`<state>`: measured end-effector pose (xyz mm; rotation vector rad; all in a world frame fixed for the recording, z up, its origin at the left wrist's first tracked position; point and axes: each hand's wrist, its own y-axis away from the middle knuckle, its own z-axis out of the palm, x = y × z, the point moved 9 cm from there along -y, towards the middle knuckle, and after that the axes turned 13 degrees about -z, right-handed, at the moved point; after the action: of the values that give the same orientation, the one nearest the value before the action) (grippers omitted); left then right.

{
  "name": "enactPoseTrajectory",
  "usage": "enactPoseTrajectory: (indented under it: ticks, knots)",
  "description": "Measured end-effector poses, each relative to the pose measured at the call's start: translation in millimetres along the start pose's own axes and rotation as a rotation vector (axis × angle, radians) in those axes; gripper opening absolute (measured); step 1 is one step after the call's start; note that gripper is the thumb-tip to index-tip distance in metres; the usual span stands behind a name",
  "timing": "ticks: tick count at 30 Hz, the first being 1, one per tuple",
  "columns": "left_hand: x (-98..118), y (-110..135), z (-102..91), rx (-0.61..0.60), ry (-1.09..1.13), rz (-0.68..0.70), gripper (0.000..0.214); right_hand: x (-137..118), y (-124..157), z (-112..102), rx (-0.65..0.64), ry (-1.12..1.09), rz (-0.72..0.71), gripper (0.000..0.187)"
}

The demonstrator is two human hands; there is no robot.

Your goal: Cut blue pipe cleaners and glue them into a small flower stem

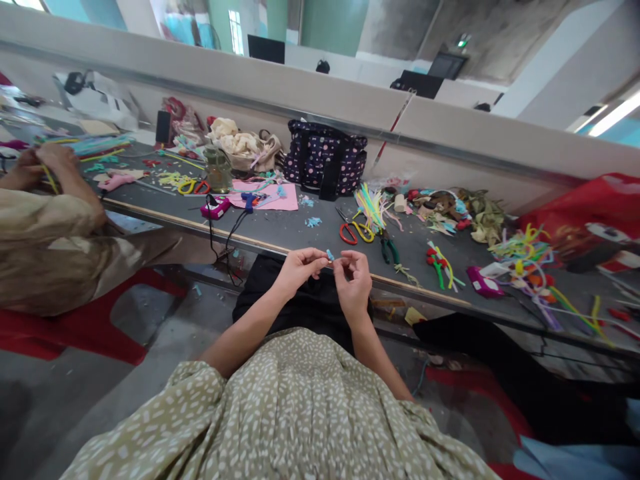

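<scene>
- Far left, a co-worker's hands [55,160] are busy above the table [280,230]; the picture's edge clips one arm, and what they grip is hard to make out.
- Next along, a blue tool [249,200], a glue gun by its look, rests on a pink sheet [285,202], perhaps to catch drips.
- Centre now! The left hand [300,270] pinches a small blue piece [330,255] between thumb and forefinger at the table's near edge, seemingly by the tips so the piece stays exposed.
- Facing it, the right hand [354,280] has thumb and forefinger bent in just beside the piece; whether they grip anything, I cannot tell.
- Beyond, scissors [356,232] and pliers [389,248] lie near, probably for quick reach.
- Far right, tangled coloured stems [530,257] hide one another.
</scene>
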<state>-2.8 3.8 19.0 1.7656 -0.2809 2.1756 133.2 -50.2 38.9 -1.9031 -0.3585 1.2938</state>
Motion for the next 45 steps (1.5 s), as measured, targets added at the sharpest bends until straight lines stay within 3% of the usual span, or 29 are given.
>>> enactPoseTrajectory:
  ticks: [6,15,24,37,45]
  knots:
    - [1,2,-0.5,0.003,0.042,0.020,0.031,-10,2,3,-0.057,0.160,-0.105,0.022]
    - [-1,1,-4.1,0.022,0.056,0.018,0.026,-8,2,7,-0.136,0.153,-0.081,0.018]
    - [5,5,-4.8,0.052,-0.029,0.034,0.032,-22,-2,6,-0.150,0.275,-0.183,0.017]
    - [10,7,-2.1,0.006,-0.075,0.053,0.035,-3,2,7,-0.174,0.021,0.018,0.019]
    - [13,9,-0.3,0.007,-0.093,0.077,0.034,-4,0,6,-0.189,-0.010,0.038,0.020]
